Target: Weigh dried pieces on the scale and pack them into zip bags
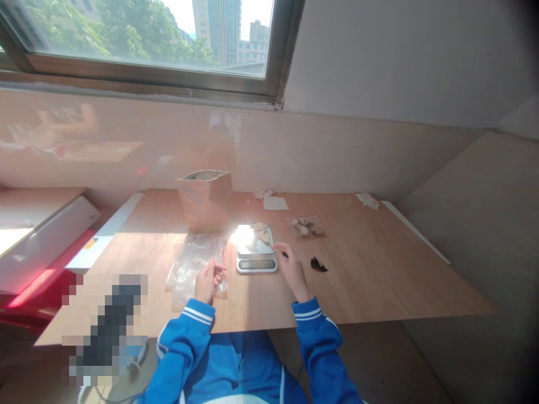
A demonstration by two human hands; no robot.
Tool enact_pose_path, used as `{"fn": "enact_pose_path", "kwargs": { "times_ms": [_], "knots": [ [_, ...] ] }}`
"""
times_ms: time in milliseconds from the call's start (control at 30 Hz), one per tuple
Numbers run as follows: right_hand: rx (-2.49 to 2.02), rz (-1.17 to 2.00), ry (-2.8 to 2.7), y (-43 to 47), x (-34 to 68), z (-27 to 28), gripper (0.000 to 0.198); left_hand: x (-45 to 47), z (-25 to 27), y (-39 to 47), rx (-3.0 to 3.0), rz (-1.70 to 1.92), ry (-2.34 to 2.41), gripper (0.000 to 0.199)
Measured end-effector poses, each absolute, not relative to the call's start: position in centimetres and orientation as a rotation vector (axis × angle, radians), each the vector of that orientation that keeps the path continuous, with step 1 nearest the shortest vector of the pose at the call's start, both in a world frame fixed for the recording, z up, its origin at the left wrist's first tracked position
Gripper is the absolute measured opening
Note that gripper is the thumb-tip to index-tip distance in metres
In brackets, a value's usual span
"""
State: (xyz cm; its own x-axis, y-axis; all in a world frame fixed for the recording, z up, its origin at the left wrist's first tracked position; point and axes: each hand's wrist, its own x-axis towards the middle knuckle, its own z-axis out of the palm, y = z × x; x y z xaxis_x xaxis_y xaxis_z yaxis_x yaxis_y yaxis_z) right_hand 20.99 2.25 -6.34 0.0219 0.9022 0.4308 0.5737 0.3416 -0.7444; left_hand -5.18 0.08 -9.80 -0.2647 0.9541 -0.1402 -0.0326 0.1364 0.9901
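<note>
A white kitchen scale [256,265] stands mid-table with pale, irregular dried pieces [261,231] on its platform; sun glare washes out its left side. My right hand [291,268] is at the scale's right edge, its fingers closed around a small dark piece [285,255] that is mostly hidden. To the right of that hand lies a black, curled piece [319,265]. My left hand [208,279] rests over flat clear zip bags [187,269] left of the scale, fingers loosely curled and slightly apart, with no visible grip on the plastic.
Behind the bags stands an open brown paper bag [205,202]. A clear zip bag of mixed pieces [307,226] lies right of the scale. White paper [275,203] and crumpled tissue [368,201] are at the back. A pixelated dark object [112,320] covers the front-left corner.
</note>
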Motion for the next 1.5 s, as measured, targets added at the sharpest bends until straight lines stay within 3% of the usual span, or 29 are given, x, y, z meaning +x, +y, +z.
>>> {"fn": "enact_pose_path", "kwargs": {
  "times_ms": [233,533,867,1333,1500],
  "knots": [
    [-1.33,0.092,-1.868,4.9,17.4,-6.2,0.024,-5.4,-10.7,0.2,0.963,1.296,1.45,0.065],
    [-1.243,0.288,-1.846,3.3,19.3,-6.1,0.03,-5.0,-9.5,0.0,0.955,1.303,1.469,0.067],
    [-1.744,-0.147,-1.583,-1.1,29.3,-11.9,0.03,-5.1,-9.4,0.0,0.982,1.276,1.469,0.068],
    [-1.577,0.238,-1.313,-1.7,26.7,-9.6,0.04,-5.1,-9.3,-0.1,1.022,1.283,1.499,0.069],
    [-1.376,0.321,-1.564,0.0,20.4,-5.9,0.022,-5.0,-8.9,-0.1,0.995,1.272,1.497,0.068]
  ]
}}
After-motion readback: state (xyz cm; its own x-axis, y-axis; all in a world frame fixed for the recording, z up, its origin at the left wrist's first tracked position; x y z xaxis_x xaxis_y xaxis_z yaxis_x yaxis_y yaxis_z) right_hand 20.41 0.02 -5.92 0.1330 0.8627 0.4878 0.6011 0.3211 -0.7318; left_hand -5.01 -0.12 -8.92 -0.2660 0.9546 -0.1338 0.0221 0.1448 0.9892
